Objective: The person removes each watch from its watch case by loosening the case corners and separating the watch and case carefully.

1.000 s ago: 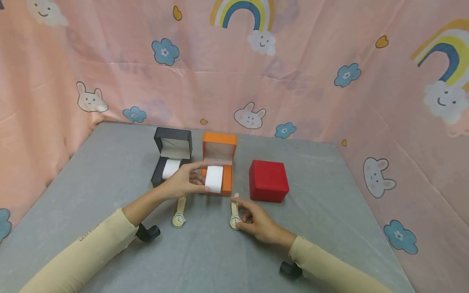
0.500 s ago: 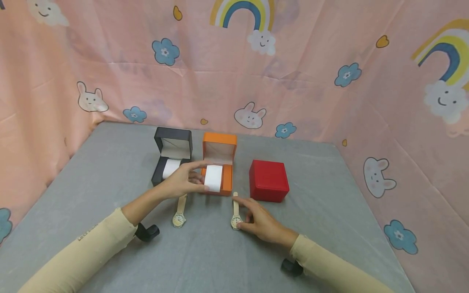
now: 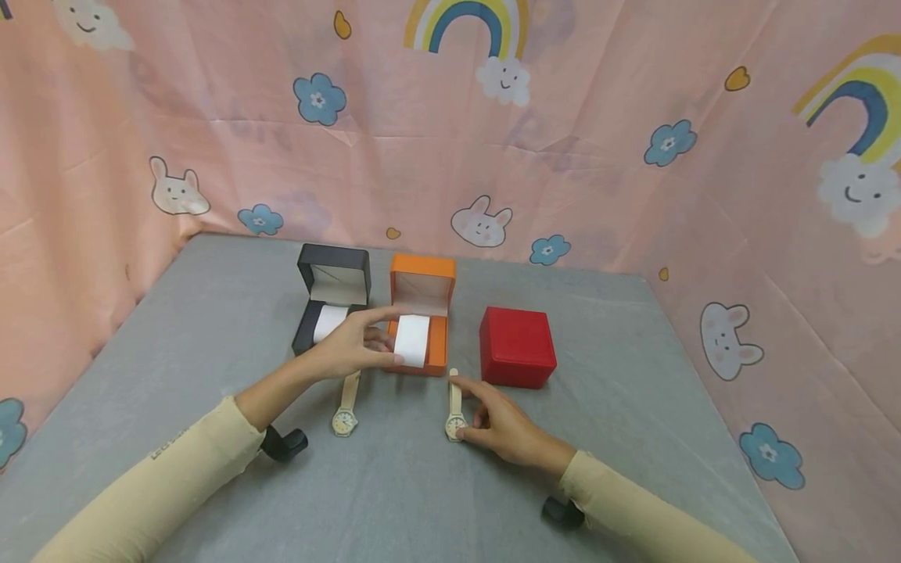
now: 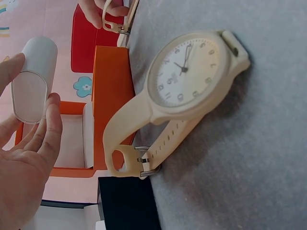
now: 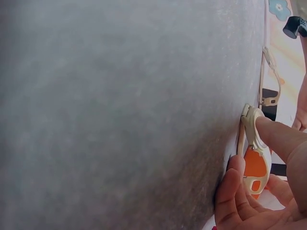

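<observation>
My left hand (image 3: 348, 346) grips a white watch cushion (image 3: 411, 341) between thumb and fingers, in front of the opened orange watch box (image 3: 424, 267). In the left wrist view the cushion (image 4: 41, 60) is a rounded roll held off the table. With its thumb on the dial and fingers at the strap, my right hand (image 3: 508, 426) holds a cream wristwatch (image 3: 454, 399). The right wrist view shows this watch's buckle (image 5: 255, 184) near the fingertips. A second cream wristwatch (image 3: 344, 423) lies on the table below my left hand, its strap end partly hidden.
An opened black watch box (image 3: 334, 256) with a white cushion (image 3: 329, 321) inside stands left of the orange one. To the right sits a closed red box (image 3: 517, 344). Grey cloth covers the table (image 3: 633, 375); a patterned pink curtain (image 3: 394, 180) hangs behind it.
My right hand and its watch have shifted very slightly to the right. The cushion in my left hand has risen a touch. The boxes and the second watch stay put.
</observation>
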A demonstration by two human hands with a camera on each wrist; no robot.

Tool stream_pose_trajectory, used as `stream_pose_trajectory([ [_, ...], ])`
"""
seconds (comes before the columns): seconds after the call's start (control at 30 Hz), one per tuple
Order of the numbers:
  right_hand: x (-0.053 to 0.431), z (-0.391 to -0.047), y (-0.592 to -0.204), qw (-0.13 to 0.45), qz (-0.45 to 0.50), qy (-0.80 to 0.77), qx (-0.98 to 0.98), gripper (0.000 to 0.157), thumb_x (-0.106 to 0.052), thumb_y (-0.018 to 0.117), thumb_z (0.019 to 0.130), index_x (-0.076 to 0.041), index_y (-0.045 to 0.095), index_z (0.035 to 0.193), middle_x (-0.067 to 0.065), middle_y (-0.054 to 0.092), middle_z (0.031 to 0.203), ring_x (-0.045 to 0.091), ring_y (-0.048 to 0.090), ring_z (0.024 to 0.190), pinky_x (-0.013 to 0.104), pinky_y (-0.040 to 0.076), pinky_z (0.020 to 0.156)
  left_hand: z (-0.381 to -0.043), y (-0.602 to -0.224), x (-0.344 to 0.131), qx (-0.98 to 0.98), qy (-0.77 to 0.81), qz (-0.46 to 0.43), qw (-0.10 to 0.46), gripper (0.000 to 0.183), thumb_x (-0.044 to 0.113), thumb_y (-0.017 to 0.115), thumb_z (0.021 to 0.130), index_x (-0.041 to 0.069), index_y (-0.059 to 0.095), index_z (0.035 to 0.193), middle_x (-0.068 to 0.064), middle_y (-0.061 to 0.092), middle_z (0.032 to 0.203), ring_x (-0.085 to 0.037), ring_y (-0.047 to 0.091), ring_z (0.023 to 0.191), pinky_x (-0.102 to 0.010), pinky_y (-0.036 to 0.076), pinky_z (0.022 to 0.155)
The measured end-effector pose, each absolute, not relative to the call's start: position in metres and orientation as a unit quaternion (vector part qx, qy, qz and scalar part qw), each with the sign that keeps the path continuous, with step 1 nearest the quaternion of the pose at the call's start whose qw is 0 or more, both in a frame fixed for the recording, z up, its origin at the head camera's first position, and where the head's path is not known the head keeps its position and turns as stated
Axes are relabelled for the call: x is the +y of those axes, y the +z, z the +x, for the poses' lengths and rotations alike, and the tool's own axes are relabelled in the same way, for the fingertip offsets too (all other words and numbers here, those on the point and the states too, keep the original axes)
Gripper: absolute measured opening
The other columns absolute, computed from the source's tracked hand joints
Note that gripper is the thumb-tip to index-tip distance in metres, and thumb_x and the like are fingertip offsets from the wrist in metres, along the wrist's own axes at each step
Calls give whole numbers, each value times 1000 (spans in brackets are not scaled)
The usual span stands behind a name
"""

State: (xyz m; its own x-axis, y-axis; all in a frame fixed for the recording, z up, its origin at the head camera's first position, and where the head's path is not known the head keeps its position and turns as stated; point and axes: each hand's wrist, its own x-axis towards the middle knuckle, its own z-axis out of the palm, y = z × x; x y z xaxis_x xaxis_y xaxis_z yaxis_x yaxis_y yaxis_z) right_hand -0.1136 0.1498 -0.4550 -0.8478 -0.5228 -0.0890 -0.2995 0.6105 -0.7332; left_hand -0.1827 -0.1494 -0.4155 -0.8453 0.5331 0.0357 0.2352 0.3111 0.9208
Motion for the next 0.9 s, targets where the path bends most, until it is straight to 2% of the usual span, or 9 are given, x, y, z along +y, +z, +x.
stream_pose_trajectory([
  [0.43, 153, -115, -457, 158, -235, -387, 878, 76, -22, 80, 88, -16, 42, 154, 8, 56, 127, 9, 56, 80, 20, 49, 68, -185, -415, -151, 794, 537, 249, 140, 74, 5, 78, 87, 6, 43, 152, -19, 53, 144, -20, 68, 91, -24, 57, 78],
  [0.67, 154, -117, -454, 163, -232, -392, 875, 72, -28, 77, 91, -15, 43, 153, 7, 58, 116, 11, 56, 79, 23, 51, 64, -188, -415, -147, 790, 541, 243, 155, 75, 6, 78, 87, 7, 42, 153, -23, 54, 139, -20, 69, 92, -25, 57, 75],
  [0.9, 155, -118, -453, 153, -236, -402, 872, 65, -24, 75, 92, -15, 46, 151, 10, 58, 133, 11, 59, 82, 23, 52, 68, -190, -418, -146, 789, 544, 242, 149, 75, 4, 78, 86, 7, 43, 152, -22, 52, 144, -22, 70, 98, -26, 58, 80],
])
